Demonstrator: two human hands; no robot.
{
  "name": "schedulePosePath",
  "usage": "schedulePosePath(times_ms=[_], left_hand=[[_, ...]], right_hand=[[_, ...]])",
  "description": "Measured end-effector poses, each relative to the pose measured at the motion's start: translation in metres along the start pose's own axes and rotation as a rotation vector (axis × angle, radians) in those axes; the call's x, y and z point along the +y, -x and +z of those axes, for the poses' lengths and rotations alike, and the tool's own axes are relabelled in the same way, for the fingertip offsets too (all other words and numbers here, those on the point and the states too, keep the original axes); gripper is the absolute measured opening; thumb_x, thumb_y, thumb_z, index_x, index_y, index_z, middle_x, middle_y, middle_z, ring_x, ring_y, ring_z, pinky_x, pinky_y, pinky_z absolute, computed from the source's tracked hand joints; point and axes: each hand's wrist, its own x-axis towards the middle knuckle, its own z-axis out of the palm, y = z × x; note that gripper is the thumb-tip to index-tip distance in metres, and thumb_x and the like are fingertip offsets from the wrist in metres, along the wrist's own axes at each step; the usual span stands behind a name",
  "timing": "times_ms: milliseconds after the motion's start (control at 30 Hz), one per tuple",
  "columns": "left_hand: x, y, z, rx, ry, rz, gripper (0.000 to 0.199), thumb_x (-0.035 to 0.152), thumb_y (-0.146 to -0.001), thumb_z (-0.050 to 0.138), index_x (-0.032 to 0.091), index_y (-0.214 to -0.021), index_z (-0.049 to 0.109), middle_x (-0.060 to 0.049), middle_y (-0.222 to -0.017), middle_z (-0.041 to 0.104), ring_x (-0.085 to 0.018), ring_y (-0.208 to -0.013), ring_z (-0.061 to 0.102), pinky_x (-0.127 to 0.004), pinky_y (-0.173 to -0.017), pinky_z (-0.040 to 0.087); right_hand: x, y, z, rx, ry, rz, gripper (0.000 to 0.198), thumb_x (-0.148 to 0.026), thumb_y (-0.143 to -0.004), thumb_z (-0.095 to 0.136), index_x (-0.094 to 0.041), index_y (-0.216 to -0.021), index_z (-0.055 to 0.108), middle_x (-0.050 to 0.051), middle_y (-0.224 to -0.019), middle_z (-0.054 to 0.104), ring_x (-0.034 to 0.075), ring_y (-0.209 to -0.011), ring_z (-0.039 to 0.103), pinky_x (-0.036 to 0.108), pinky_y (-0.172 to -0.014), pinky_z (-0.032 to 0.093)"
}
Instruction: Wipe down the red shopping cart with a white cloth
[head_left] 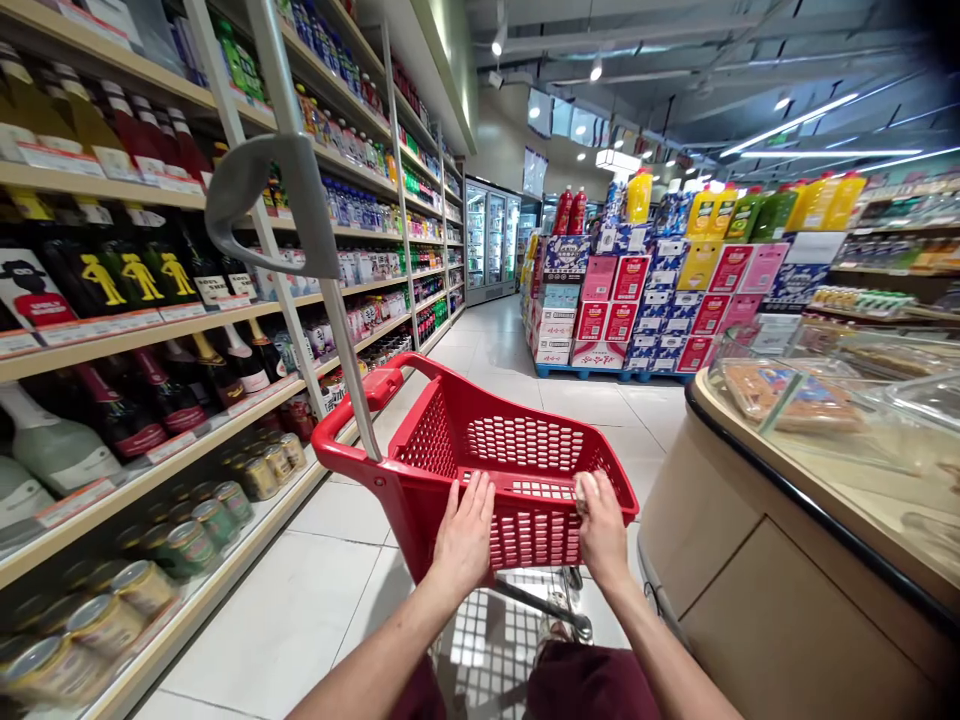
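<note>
Red cart stands between left shelves and right counter. Left hand on near rim, fingers straight, nearly together; right hand farther right, fingers curled on whitish wad. Rightward push could bump counter; loosened fingers could drop wad.

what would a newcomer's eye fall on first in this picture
Likely the bright red cart in the middle, with a grey pole rising from its left end to a looped handle. Next, perhaps, the stacked cartons beyond it, right of centre, topped with yellow, green and red bottles. Dark bottles with yellow figures also stand out on the left shelves.
</note>
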Motion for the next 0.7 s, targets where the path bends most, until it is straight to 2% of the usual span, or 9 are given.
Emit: schedulePosePath(times_ms=[67,167,233,333,433,500,567,633,700], left_hand=[[0.002,0.0,0.001,0.011,0.009,0.01,0.06,0.019,-0.077,0.036,0.007,-0.134,0.022,-0.012,-0.141,0.024,-0.022,-0.132,0.012,-0.044,-0.106,0.009],[0.013,-0.008,0.006,0.075,0.045,0.057,0.059,0.02,-0.079,0.035,0.009,-0.135,0.018,-0.011,-0.142,0.022,-0.022,-0.132,0.012,-0.046,-0.106,0.01],[0.023,-0.019,0.011,0.129,0.081,0.088,0.055,0.019,-0.082,0.032,0.011,-0.135,0.017,-0.009,-0.142,0.023,-0.021,-0.131,0.013,-0.045,-0.105,0.013],[0.035,-0.039,0.017,0.156,0.16,0.133,0.045,0.021,-0.087,0.028,0.015,-0.131,0.028,-0.005,-0.136,0.037,-0.016,-0.126,0.028,-0.038,-0.103,0.021],[0.034,-0.05,0.018,0.147,0.225,0.188,0.036,0.024,-0.088,0.03,0.019,-0.121,0.042,-0.003,-0.123,0.053,-0.012,-0.111,0.047,-0.032,-0.102,0.024],[0.018,-0.045,0.011,0.143,0.217,0.193,0.033,0.026,-0.086,0.034,0.02,-0.115,0.048,-0.003,-0.115,0.058,-0.012,-0.102,0.053,-0.036,-0.105,0.018],[-0.014,-0.029,-0.004,0.135,0.184,0.166,0.034,0.032,-0.083,0.038,0.02,-0.112,0.051,-0.004,-0.11,0.06,-0.015,-0.098,0.055,-0.042,-0.107,0.009],[-0.056,-0.009,-0.024,0.143,0.151,0.102,0.042,0.043,-0.078,0.042,0.019,-0.111,0.052,-0.005,-0.11,0.06,-0.018,-0.1,0.054,-0.043,-0.108,0.003],[-0.092,0.009,-0.041,0.224,0.076,-0.045,0.043,0.043,-0.08,0.04,0.018,-0.112,0.051,-0.006,-0.115,0.058,-0.021,-0.106,0.051,-0.046,-0.107,-0.001]], right_hand=[[-0.002,-0.001,0.003,0.012,-0.035,0.039,0.055,-0.002,-0.076,0.024,-0.019,-0.125,0.043,0.008,-0.136,0.034,0.02,-0.128,0.025,0.047,-0.102,0.028],[-0.026,0.0,0.013,-0.125,-0.196,-0.068,0.056,-0.005,-0.075,0.027,-0.019,-0.128,0.039,0.007,-0.136,0.035,0.019,-0.127,0.027,0.043,-0.104,0.027],[-0.043,-0.001,0.016,-0.2,-0.301,-0.03,0.057,-0.011,-0.078,0.031,-0.018,-0.134,0.027,0.008,-0.133,0.039,0.018,-0.123,0.034,0.038,-0.101,0.032],[-0.05,-0.003,0.008,-0.287,-0.376,0.099,0.061,-0.023,-0.082,0.034,-0.019,-0.138,0.01,0.009,-0.131,0.042,0.018,-0.118,0.043,0.033,-0.094,0.039],[-0.036,-0.004,-0.001,-0.243,-0.322,0.132,0.059,-0.03,-0.083,0.034,-0.018,-0.137,0.015,0.01,-0.133,0.039,0.021,-0.121,0.038,0.036,-0.096,0.036],[-0.023,0.0,-0.002,-0.141,-0.252,0.14,0.055,-0.033,-0.083,0.032,-0.016,-0.135,0.025,0.011,-0.134,0.037,0.023,-0.123,0.035,0.041,-0.098,0.033],[-0.012,0.006,-0.001,-0.097,-0.203,0.108,0.051,-0.032,-0.083,0.03,-0.016,-0.132,0.03,0.011,-0.134,0.037,0.023,-0.123,0.033,0.043,-0.099,0.032],[-0.005,0.013,0.0,-0.137,-0.187,0.022,0.048,-0.029,-0.084,0.03,-0.017,-0.13,0.032,0.009,-0.132,0.039,0.021,-0.123,0.034,0.043,-0.1,0.031],[-0.003,0.019,0.002,-0.177,-0.169,-0.062,0.045,-0.027,-0.084,0.03,-0.018,-0.128,0.036,0.009,-0.13,0.042,0.02,-0.12,0.037,0.043,-0.1,0.03]])
